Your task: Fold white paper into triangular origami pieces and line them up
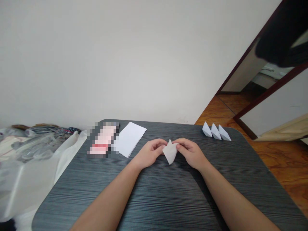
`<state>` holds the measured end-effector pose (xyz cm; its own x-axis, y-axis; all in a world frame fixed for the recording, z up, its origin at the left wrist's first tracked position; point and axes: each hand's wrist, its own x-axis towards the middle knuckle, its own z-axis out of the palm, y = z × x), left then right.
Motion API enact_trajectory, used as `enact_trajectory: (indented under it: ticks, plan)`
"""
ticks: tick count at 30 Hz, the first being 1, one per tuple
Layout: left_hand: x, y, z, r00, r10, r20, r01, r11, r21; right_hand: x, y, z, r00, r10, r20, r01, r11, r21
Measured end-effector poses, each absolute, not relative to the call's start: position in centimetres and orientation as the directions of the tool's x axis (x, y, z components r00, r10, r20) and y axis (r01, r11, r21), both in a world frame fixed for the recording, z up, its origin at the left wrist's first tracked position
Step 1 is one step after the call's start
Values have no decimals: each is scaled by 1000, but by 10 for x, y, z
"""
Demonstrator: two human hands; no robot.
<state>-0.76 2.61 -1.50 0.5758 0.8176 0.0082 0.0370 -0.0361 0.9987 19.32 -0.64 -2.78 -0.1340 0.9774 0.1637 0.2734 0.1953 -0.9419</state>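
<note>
A small piece of folded white paper (170,152) is held up over the middle of the dark table, its lower corner pointing toward me. My left hand (152,153) pinches its left corner between thumb and fingers. On the other side, my right hand (190,152) grips the right corner the same way, thumb in front. The paper's top comes to a narrow peak. Its back side and the fingertips behind it are hidden.
Three folded white paper boats (216,132) stand in a row at the table's back right. A stack of white paper sheets (132,138) lies back left, beside a pixelated pinkish item (103,139). Plastic-covered bundles (36,154) sit left of the dark wood-grain table (154,199). A wall rises behind.
</note>
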Motion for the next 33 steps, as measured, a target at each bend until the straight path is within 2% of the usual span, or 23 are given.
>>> enact_trajectory:
  ticks: [6,12,16,22,33]
  plan:
    - [-13,26,-15,532,845,-48,114,-15,993,190,-8,-30,-173,982,76,320,129,-939]
    - [-8,23,-12,565,820,-89,147,7,989,188,-8,-33,-134,989,68,281,103,-954]
    - [-6,25,-14,527,843,-103,79,72,994,188,-8,-32,-105,994,27,213,49,-976]
    - [-6,29,-20,482,871,-93,44,82,996,190,-8,-36,-145,988,-44,255,-6,-967]
    - [-6,29,-23,527,844,-103,-1,122,993,191,-6,-37,-66,997,-47,265,-28,-964]
